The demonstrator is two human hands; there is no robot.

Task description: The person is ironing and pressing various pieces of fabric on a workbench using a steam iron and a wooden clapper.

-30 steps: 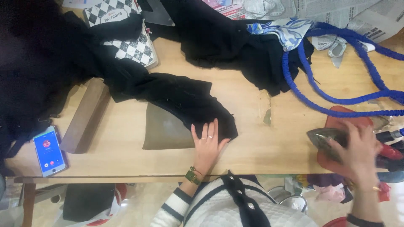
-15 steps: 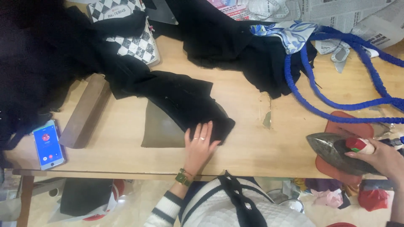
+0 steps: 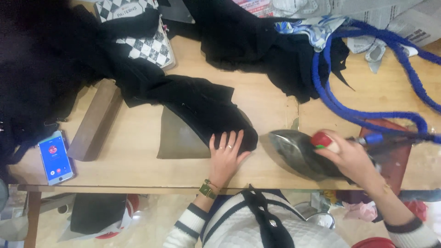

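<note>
We see a phone point(image 3: 55, 157) near left on the bench point(image 3: 128, 170), screen lit blue; a checkered black-and-white package point(image 3: 149, 46) lies far left.

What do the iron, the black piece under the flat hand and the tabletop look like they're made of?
Iron: grey metal body, dull sheen, seemingly a red plastic knob.
Black piece: soft woven fabric, matte; it folds and drapes.
Tabletop: pale wood or laminate, smooth, faint grain.

My left hand point(image 3: 226, 154) lies flat, palm down, fingers spread and pointing away from me, near the bench's front edge. My right hand point(image 3: 350, 156) is curled closed in a grip, wrist angled toward the right
</note>
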